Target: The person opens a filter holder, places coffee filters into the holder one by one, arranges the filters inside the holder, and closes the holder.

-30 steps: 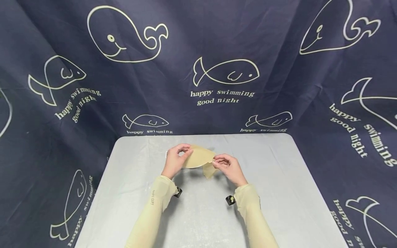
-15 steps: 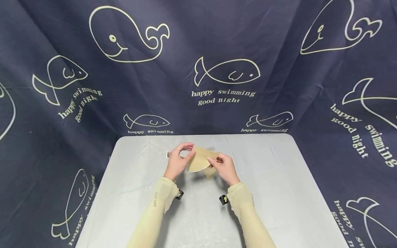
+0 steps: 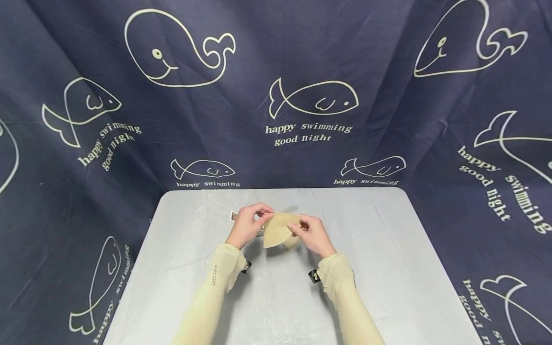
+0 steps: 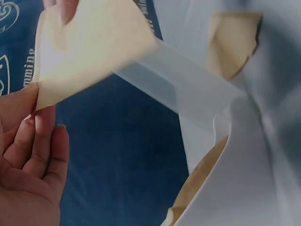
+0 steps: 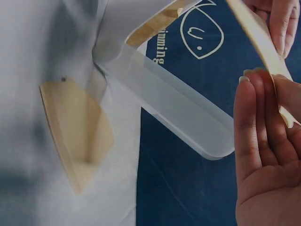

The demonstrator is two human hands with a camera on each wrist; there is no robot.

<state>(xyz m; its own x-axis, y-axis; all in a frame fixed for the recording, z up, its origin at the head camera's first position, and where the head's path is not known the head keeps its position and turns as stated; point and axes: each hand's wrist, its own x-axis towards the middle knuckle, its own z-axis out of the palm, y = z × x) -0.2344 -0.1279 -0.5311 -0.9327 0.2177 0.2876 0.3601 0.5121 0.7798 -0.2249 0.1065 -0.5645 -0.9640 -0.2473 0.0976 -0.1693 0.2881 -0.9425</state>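
- Grey tbl [image 3: 276, 297] under it all.
- White holder [image 4: 249, 160], brown paper [image 4: 202, 172] inside.
- L hand [image 3: 247, 224] & R hand [image 3: 316, 235]: thumb-finger pinches, hardly any gap, both on tan sheet [image 3: 276, 231].
- Sheet's up over tbl; hangs lower vs ½ sec ago, so prob mid-turning.
- Loose tan piece [image 4: 233, 44] nr holder.

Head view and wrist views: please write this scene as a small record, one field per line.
held item: tan paper sheet, raised between both hands
left hand: pinches one edge
right hand: pinches the other side
nearby: second tan paper, ragged-edged; white holder with brown material inside
surface: pale table
backdrop: navy curtain with fish and whale drawings
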